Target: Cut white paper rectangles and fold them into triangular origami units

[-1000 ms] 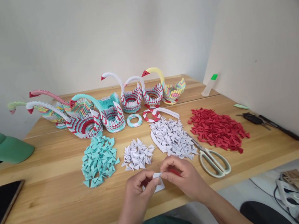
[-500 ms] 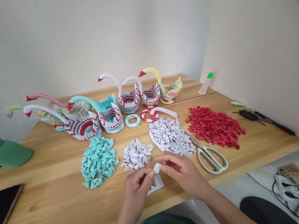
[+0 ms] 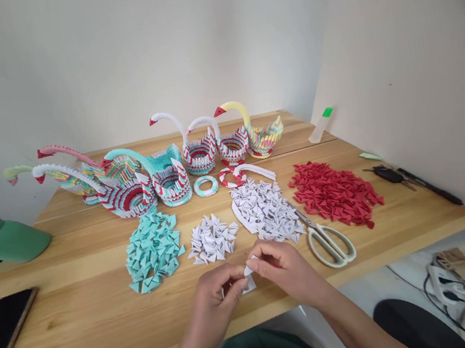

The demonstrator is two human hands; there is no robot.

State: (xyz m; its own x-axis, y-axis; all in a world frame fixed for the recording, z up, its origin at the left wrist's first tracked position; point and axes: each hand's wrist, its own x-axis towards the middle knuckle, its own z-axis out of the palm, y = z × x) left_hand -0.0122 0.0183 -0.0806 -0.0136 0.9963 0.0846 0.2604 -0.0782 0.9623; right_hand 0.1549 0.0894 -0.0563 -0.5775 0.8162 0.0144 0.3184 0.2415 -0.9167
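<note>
Between my fingertips is a small folded piece of white paper, pinched from both sides. My left hand is closed on its left end, and my right hand grips the other end. White paper lies on the table just below, partly covered by my fingers. Beyond my hands sits a small pile of folded white paper triangles, with a larger white pile to its right. Beside my right hand rest scissors with pale handles, their tips against the larger white pile.
Turquoise triangles lie at left and red ones at right. Several paper swans stand behind, near two paper rings. A phone and green cap-like object are far left; keys lie far right.
The white paper piece looks narrower, folded further between my fingers. My left hand has shifted slightly right and down, covering more of the paper on the table.
</note>
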